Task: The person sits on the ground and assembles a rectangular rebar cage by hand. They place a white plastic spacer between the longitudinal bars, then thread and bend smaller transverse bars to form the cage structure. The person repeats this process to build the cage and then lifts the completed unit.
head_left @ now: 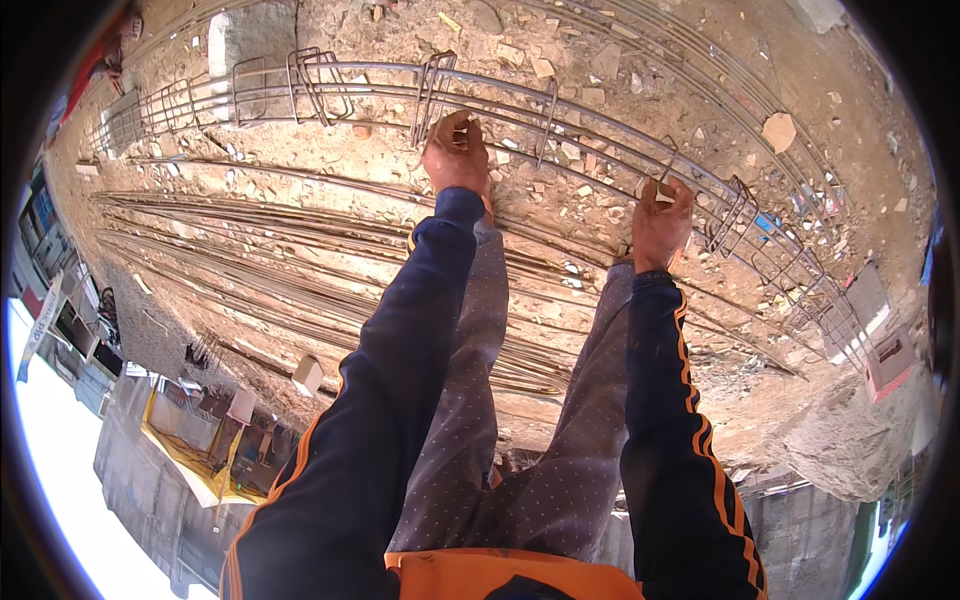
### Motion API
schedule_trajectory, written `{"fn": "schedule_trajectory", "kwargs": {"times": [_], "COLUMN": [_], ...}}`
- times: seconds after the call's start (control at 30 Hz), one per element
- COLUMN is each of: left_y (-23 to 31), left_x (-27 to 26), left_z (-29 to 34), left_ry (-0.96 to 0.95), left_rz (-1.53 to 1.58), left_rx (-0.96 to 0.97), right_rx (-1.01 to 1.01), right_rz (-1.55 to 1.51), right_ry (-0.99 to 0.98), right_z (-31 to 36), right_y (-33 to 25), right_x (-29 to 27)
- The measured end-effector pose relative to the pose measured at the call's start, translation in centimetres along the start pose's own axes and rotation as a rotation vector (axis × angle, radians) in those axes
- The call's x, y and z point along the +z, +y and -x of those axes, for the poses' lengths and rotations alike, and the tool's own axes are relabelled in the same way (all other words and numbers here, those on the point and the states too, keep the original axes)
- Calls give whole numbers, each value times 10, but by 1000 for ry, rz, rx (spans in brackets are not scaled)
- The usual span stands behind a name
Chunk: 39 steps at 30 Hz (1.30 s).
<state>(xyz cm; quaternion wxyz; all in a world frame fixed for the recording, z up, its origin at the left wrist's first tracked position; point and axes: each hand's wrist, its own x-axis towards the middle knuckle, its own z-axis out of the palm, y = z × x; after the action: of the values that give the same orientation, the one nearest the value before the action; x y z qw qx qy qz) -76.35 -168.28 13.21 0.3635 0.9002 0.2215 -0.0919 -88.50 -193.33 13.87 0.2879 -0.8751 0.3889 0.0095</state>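
A long rebar cage [370, 90] of steel bars stretches across the ground in front of me, curving with the lens. Several rectangular stirrups hang on it, one cluster of steel stirrups [432, 90] just beside my left hand [457, 155]. That hand is closed at the lower bars with its fingers curled; whatever it grips is hidden. Farther right, my right hand [662, 222] is pinched on a thin steel stirrup [671, 158] at the cage's near side. More stirrups [735, 215] sit bunched just right of it.
Loose rebar rods [250, 225] lie in a spread between the cage and my feet. A concrete block [250, 50] is by the cage's left part, a reddish brick [888, 365] by its right end. Other long bars [700, 55] run behind. Stone chips litter the dirt.
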Motion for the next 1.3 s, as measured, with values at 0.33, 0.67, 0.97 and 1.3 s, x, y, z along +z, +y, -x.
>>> {"fn": "schedule_trajectory", "kwargs": {"times": [0.33,0.67,0.97,1.3], "left_y": [-50,-60,-57,-43], "left_x": [-62,-78,-76,-51], "left_z": [-85,-115,-103,-72], "left_ry": [-111,-233,-101,-142], "left_rz": [-251,-278,-247,-173], "left_rx": [145,193,222,103], "right_rx": [-209,-212,-93,98], "right_rz": [-401,-350,-303,-185], "right_ry": [-350,-359,-229,-201], "right_z": [39,19,31,16], "right_y": [-183,-223,-233,-192], "right_x": [149,171,193,159]}}
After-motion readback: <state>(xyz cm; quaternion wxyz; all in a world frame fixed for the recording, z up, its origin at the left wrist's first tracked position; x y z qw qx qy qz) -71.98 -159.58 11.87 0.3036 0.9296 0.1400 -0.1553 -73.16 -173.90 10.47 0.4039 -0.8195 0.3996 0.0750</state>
